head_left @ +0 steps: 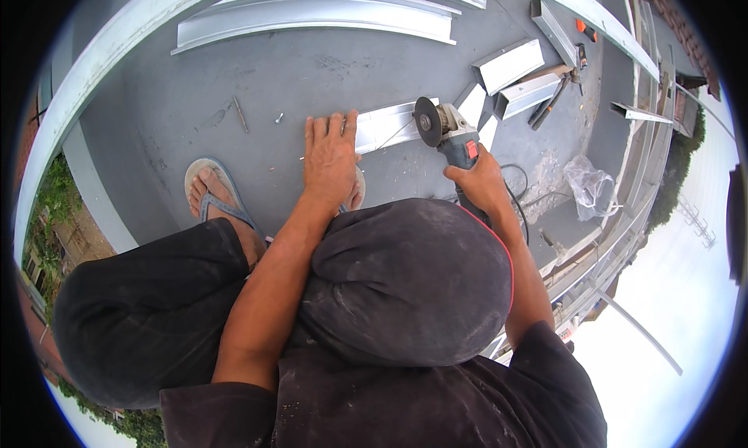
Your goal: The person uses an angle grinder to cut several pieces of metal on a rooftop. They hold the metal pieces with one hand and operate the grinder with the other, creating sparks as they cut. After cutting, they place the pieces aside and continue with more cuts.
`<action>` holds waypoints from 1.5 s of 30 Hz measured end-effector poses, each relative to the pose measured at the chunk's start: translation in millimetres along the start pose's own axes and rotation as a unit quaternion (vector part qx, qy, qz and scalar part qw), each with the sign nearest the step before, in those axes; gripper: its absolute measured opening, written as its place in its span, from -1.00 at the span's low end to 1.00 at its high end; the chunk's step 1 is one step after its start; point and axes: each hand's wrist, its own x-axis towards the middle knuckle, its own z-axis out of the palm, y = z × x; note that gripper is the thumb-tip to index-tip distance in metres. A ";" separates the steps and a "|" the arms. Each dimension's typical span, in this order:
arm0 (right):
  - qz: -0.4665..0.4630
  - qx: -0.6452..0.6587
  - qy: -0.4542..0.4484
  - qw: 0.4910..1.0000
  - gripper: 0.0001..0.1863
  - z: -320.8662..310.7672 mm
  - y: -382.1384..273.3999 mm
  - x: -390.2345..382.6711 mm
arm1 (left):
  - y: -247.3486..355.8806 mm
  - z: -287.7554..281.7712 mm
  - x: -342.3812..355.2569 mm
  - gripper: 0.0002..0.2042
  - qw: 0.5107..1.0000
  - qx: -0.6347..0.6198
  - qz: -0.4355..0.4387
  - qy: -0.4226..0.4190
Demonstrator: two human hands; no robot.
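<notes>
My left hand [330,153] lies with fingers extended over the left end of a silver metal channel [383,130] on the grey floor. Thin lines cross the channel's face. My right hand [475,179] grips an angle grinder [460,144], its dark disc [427,122] held at the channel's right end; whether the disc touches it, I cannot tell. A black cord runs from the grinder. A screw [279,118] and a thin metal rod [240,113] lie left of my left hand.
Channel offcuts [506,65], an orange-and-black tool [586,29] and other tools lie at upper right. A long channel [312,19] lies at the back. A pale frame member [109,58] arches at left. A clear plastic bag [588,185] sits at right. My sandalled foot [214,195] is lower left.
</notes>
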 end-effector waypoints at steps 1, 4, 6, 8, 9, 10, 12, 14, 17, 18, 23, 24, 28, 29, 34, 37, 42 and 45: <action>-0.006 0.001 -0.004 1.000 -0.16 -1.2 0.8 2.1 | 0.2 -0.3 0.2 -0.19 1.000 -0.002 0.000 -0.003; -0.020 -0.013 0.009 1.000 -0.15 -0.2 2.3 5.1 | -0.2 0.4 1.0 -0.19 1.000 -0.005 0.002 0.002; -0.025 -0.024 0.024 0.999 -0.21 1.4 4.1 6.9 | -0.8 2.5 0.6 -0.19 1.000 -0.006 0.003 0.011; -0.027 -0.030 0.037 0.998 -0.33 4.3 6.7 9.5 | -1.5 3.5 0.9 -0.19 1.000 -0.005 0.004 0.021; -0.034 -0.023 0.038 0.998 -0.33 4.4 6.7 9.4 | -1.9 3.6 1.2 -0.20 1.000 -0.006 0.004 0.020; -0.041 -0.016 0.040 0.998 -0.33 4.2 6.5 8.5 | -1.9 3.8 1.7 -0.20 1.000 -0.007 0.003 0.020; -0.036 -0.010 0.028 0.999 -0.28 3.8 6.4 8.2 | -0.8 2.7 0.8 -0.20 1.000 -0.007 0.003 0.016; -0.017 -0.011 0.004 1.000 -0.15 2.0 5.9 12.5 | -0.2 0.3 0.4 -0.20 1.000 -0.006 0.004 0.011; 0.003 -0.004 -0.011 1.000 -0.15 0.8 4.8 11.9 | 2.4 -2.2 0.3 -0.21 1.000 -0.002 -0.001 0.003; 0.003 -0.003 -0.004 1.000 -0.16 1.6 5.8 11.7 | 2.2 -1.7 0.3 -0.21 1.000 0.003 -0.001 0.001; 0.006 0.021 -0.010 1.000 -0.20 0.0 -3.1 7.3 | 1.0 2.5 1.1 -0.16 1.000 0.006 -0.001 0.018; -0.005 0.016 0.004 1.000 -0.27 2.1 -0.3 7.6 | 1.4 2.1 1.1 -0.16 1.000 0.004 0.000 0.014; -0.024 0.014 0.030 0.999 -0.43 5.7 6.7 8.9 | 2.7 1.4 1.5 -0.15 1.000 0.011 -0.002 0.014; -0.024 0.017 0.029 0.999 -0.44 6.0 6.6 8.9 | 2.6 2.6 1.5 -0.15 1.000 0.015 -0.003 0.019; -0.034 0.020 0.026 0.999 -0.45 4.1 3.2 6.0 | 2.3 3.7 0.8 -0.16 1.000 0.009 -0.002 0.025; -0.033 0.017 0.027 0.999 -0.44 4.3 3.7 7.3 | 2.3 3.8 0.8 -0.17 1.000 0.001 -0.001 0.032; -0.026 0.014 0.023 0.999 -0.37 4.5 2.3 8.5 | 2.4 3.3 1.2 -0.19 1.000 -0.007 -0.004 0.028; 0.000 0.018 0.000 1.000 -0.24 0.4 -3.6 7.9 | 1.7 4.8 0.9 -0.19 0.999 -0.001 0.000 0.036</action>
